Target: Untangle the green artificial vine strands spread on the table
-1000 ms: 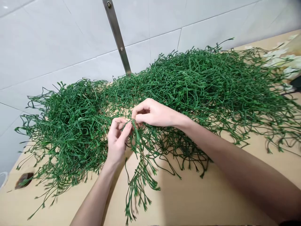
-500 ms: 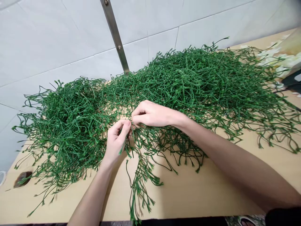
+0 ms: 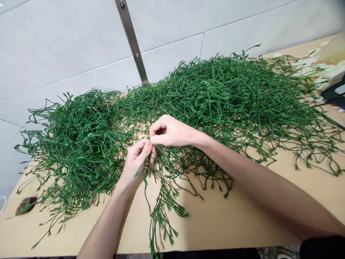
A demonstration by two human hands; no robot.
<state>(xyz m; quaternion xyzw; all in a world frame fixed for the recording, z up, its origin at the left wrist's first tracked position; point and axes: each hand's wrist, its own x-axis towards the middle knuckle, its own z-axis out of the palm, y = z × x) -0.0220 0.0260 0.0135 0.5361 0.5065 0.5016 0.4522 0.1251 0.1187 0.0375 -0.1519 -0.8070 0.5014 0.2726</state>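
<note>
Bare hands at work among thin, branching green stems. At the centre, the left hand (image 3: 136,158) pinches a few green stems (image 3: 139,169) between thumb and forefinger; one short end projects below the thumb. The right hand (image 3: 171,133) meets it, thumb and forefinger drawn together in a ring, their tips at the left fingertips; whether a stem lies between them cannot be told. Directly below the fingers, a loose bunch (image 3: 163,208) trails toward the near edge of the tabletop (image 3: 215,223). Just left of the fingers spreads a dense heap (image 3: 78,144) of the same material; a larger mound (image 3: 229,97) extends beyond them and to the right, thinner growth joining the two. Well left of the fingers and nearer the viewer, a dark opening (image 3: 25,206) marks the wood-coloured surface. Far to the right lie white flowers (image 3: 323,72), blurred, beside a dark object (image 3: 334,91) of unclear kind. Farthest beyond the fingers, a metal strip (image 3: 132,39) with bolts slants down before a tiled wall (image 3: 67,39).
</note>
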